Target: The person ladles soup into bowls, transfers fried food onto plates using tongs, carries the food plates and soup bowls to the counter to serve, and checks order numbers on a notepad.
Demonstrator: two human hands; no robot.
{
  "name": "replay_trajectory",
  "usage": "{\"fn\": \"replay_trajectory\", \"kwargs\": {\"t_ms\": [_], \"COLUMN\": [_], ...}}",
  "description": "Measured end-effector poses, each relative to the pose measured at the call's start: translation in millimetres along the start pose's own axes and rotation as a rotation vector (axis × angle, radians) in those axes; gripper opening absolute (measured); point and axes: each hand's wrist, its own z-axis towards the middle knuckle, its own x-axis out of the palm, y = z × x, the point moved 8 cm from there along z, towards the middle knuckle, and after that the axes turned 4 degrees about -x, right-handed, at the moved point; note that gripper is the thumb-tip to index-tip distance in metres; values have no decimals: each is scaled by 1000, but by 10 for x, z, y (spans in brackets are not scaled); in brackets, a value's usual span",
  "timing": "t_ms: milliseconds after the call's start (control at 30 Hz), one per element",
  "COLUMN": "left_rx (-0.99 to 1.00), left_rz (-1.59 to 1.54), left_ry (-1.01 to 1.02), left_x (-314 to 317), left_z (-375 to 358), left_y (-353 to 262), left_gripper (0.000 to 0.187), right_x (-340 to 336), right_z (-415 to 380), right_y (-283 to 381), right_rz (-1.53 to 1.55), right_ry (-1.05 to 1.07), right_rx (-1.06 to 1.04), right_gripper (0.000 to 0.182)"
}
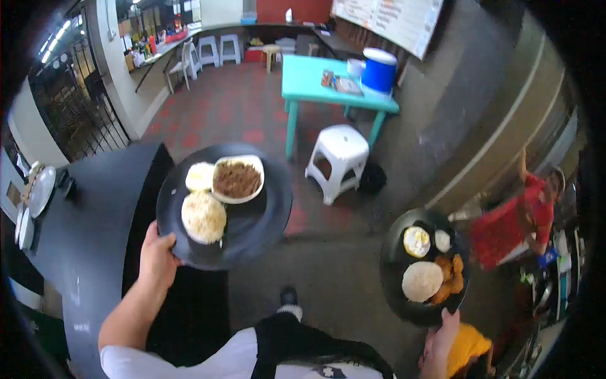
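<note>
My left hand grips the rim of a black plate, thumb on top. On that plate sit a mound of rice, an egg and a white bowl of brown shredded meat. Out to the right, my right hand is closed on the near edge of a second black plate. This one carries rice, a fried egg, a small white cup and browned fried pieces. The fingers beneath both plates are hidden.
A black counter runs along my left. Ahead stand a white stool and a turquoise table bearing a blue-and-white container. At right are a person in red and a person in yellow. A barred gate is at far left.
</note>
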Motion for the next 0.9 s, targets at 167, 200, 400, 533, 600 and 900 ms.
{"fn": "replay_trajectory", "kwargs": {"t_ms": [167, 200, 400, 533, 600, 900], "left_rx": [39, 39, 40, 80, 70, 152], "left_rz": [-105, -99, -199, -222, -226, -397], "left_ry": [-117, -150, -202, -317, -379, -479], "left_x": [105, 106, 162, 243, 275, 312], "left_z": [-201, -208, -146, -181, -256, -222], "left_y": [-16, -19, 97, 134, 191, 520], "left_gripper": [39, 40, 42, 43, 42, 40], "right_x": [354, 502, 1084, 1491, 1724, 3027], "right_z": [430, 547, 1301, 1610, 1697, 2516], "right_y": [-222, -234, -333, -372, -262, -598], "right_rz": [-8, -5, -57, -67, -68, 232], "right_ry": [4, 30, 139, 185, 224, 506], "right_rx": [-19, -52, -77, -4, 36, 89], "right_gripper": [44, 44, 43, 42, 42, 49]}}
